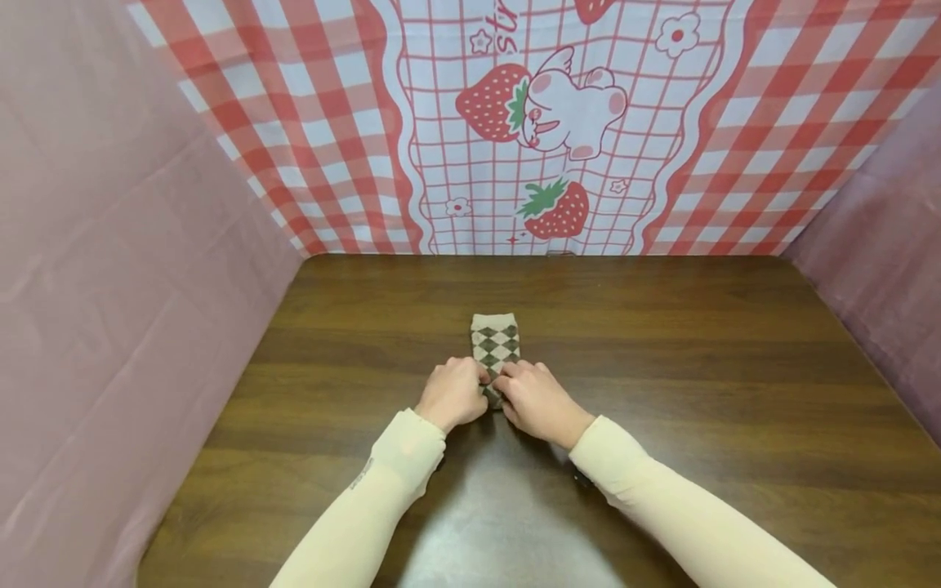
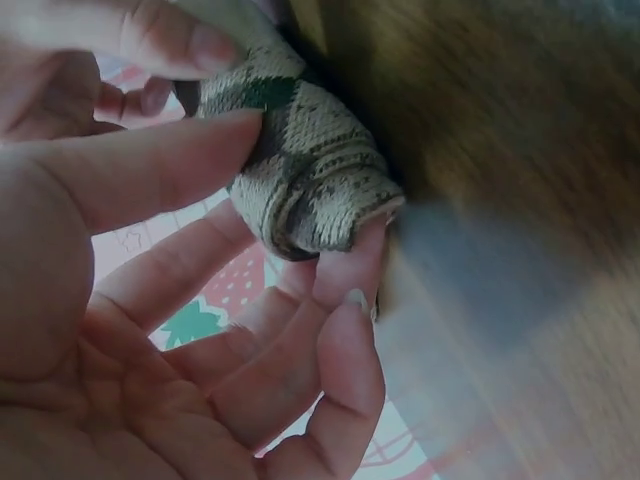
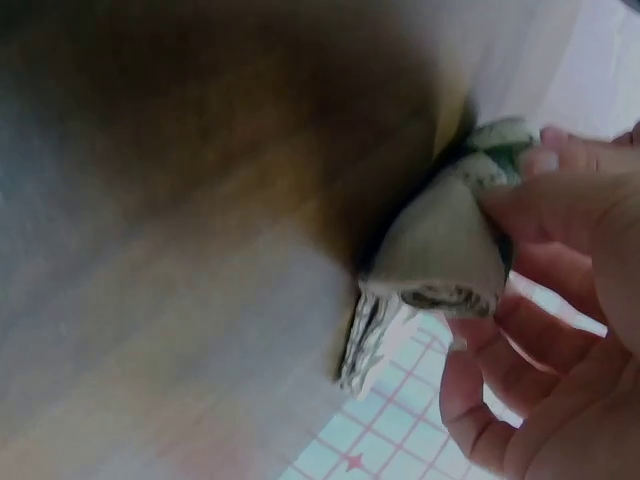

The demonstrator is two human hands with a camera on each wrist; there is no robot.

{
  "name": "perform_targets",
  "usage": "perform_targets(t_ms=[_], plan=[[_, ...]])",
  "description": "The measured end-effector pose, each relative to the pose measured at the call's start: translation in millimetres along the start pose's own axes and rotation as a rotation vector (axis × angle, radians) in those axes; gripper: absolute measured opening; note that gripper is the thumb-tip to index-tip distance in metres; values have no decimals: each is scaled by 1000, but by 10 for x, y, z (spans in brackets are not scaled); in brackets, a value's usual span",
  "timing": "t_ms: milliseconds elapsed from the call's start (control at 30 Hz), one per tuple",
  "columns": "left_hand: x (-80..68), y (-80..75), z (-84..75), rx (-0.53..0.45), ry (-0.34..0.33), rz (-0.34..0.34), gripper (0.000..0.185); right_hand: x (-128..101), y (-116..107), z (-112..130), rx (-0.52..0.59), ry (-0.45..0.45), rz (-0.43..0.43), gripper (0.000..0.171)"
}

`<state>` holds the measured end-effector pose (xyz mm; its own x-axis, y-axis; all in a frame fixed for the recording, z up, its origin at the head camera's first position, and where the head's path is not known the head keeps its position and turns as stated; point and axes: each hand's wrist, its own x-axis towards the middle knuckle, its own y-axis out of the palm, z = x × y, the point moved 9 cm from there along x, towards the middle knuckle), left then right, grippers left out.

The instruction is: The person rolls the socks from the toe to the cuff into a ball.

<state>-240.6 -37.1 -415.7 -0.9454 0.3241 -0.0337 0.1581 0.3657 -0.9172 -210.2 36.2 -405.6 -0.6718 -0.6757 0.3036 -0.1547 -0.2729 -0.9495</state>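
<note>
A beige sock (image 1: 496, 341) with a dark diamond pattern lies on the brown wooden table (image 1: 662, 367), its far end flat and its near end rolled up. My left hand (image 1: 454, 392) pinches the roll from the left, thumb and fingers curled round the sock (image 2: 305, 170). My right hand (image 1: 540, 400) grips the same roll from the right; the sock (image 3: 440, 245) shows as a thick folded wad under its fingers (image 3: 560, 200). Both hands meet over the sock's near end and hide it in the head view.
A red-and-white checked cloth (image 1: 515, 122) with strawberries and a rabbit hangs behind the table. Pink sheets (image 1: 110, 286) wall off the left and right sides. Cream sleeves (image 1: 382, 490) cover both forearms.
</note>
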Motion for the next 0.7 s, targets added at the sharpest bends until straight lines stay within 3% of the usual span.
perform_targets(t_ms=[267,433,700], plan=[[-63,-33,26,63,44,-54,27,46,43,-98,89,-29,45,15],[-99,-92,-80,144,117,-110,31,56,56,-150,156,-29,71,16],[-99,-80,-172,187,138,-118,31,76,61,-190,212,-22,106,11]])
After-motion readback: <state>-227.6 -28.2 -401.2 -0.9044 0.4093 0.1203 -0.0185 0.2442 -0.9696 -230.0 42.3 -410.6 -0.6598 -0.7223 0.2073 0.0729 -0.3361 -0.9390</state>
